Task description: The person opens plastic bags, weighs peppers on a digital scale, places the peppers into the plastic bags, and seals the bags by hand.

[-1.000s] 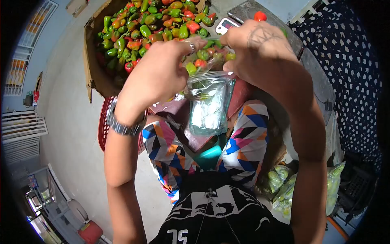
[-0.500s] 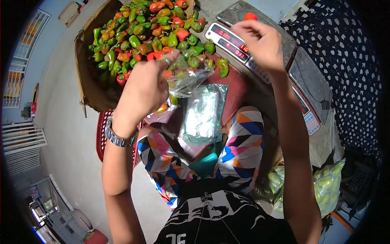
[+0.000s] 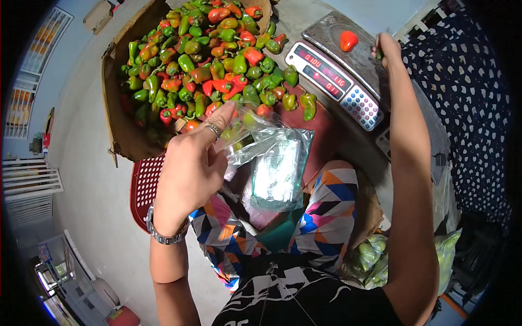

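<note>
My left hand (image 3: 198, 157) is closed, pinching a clear plastic bag (image 3: 247, 133) that hangs crumpled to its right. Below that bag lies a pack of folded plastic bags (image 3: 276, 168) in a greenish wrapper, over my lap. My right hand (image 3: 388, 50) is curled at the far right edge of the digital scale (image 3: 334, 76). A bit of a green pepper (image 3: 379, 53) shows between its fingers, mostly hidden. On the scale's plate sits one red pepper (image 3: 348, 41); the lit display reads about 0.100.
A cardboard box (image 3: 120, 136) full of red and green peppers (image 3: 217, 68) lies tipped at the upper left, spilling onto a dark red surface (image 3: 321, 125). A red perforated basket (image 3: 145, 187) stands below it. Bags of green produce (image 3: 372, 255) lie lower right, near a dark spotted cloth (image 3: 462, 108).
My right hand has moved right, from over the scale's display to the plate's far edge, uncovering the keypad and red pepper. My left hand has shifted slightly down with the clear bag.
</note>
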Tool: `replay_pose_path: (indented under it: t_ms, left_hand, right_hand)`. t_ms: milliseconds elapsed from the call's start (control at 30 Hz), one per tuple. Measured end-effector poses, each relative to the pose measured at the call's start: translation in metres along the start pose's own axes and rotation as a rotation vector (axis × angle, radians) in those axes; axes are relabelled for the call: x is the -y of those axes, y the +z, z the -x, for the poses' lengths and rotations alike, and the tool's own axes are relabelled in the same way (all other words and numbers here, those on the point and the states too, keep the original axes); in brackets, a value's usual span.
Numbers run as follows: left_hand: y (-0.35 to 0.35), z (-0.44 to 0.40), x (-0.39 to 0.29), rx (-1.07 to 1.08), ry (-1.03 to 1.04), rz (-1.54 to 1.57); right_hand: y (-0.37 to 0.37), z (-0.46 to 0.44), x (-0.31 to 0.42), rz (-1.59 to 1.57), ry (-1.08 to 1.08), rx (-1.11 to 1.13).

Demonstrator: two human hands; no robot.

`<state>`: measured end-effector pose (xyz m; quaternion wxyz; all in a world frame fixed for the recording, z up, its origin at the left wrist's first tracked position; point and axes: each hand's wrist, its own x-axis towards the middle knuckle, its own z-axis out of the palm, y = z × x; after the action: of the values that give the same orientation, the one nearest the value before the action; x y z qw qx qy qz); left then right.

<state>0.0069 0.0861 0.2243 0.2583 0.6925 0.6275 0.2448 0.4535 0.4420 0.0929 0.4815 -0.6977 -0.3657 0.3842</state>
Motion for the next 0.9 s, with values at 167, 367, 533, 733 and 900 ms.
replay_pose_path:
  t_ms: [167, 367, 533, 733, 900]
  left_hand:
    - [0.002, -0.004, -0.004, 0.007, 0.007, 0.011]
    - [0.009, 0.001, -0.006, -0.015, 0.059, 0.012]
    - [0.033, 0.012, -0.008, 0.011, 0.241, -0.025]
    - [0.049, 0.03, -0.025, 0.175, 0.244, 0.114]
    - [0.063, 0.038, -0.009, 0.138, 0.22, 0.151]
  right_hand:
    - [0.046, 0.07, 0.051, 0.832, -0.046, 0.105]
    - [0.063, 0.081, 0.036, 0.688, -0.295, 0.247]
    - [0.017, 0.281, 0.054, -0.441, -0.073, 0.849]
    - [0.008, 0.399, -0.033, -1.04, 0.562, 1.104]
    - [0.02, 0.428, -0.034, -0.827, 0.641, 0.953]
